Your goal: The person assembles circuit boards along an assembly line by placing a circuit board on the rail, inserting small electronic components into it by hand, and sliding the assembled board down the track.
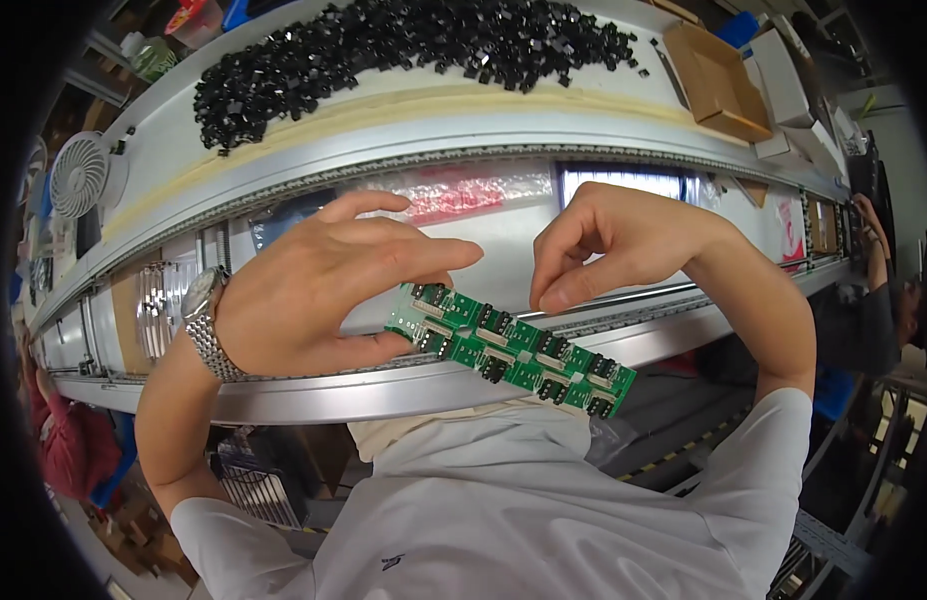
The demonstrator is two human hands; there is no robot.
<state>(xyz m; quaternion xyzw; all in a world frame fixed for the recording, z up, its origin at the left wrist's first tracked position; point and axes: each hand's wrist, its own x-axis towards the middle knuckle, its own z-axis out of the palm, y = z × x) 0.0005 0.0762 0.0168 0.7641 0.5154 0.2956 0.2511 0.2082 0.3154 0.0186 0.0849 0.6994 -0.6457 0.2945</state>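
A long green circuit board (524, 350) with two rows of black connectors and pale sockets slants down to the right in front of my body. My left hand (328, 275), with a metal watch on its wrist, grips the board's left end between thumb and fingers. Above the board's middle, apart from it, is my right hand (618, 245). Its thumb and fingers are curled together; whatever they may pinch is too small or hidden to make out.
Many small black parts (383, 55) lie heaped on the white shelf beyond the rail. An open cardboard box (718, 80) stands far right, a white fan (80, 175) far left. Clear plastic bags with something red (463, 192) lie behind my hands. Another person's hand (867, 222) shows at the right edge.
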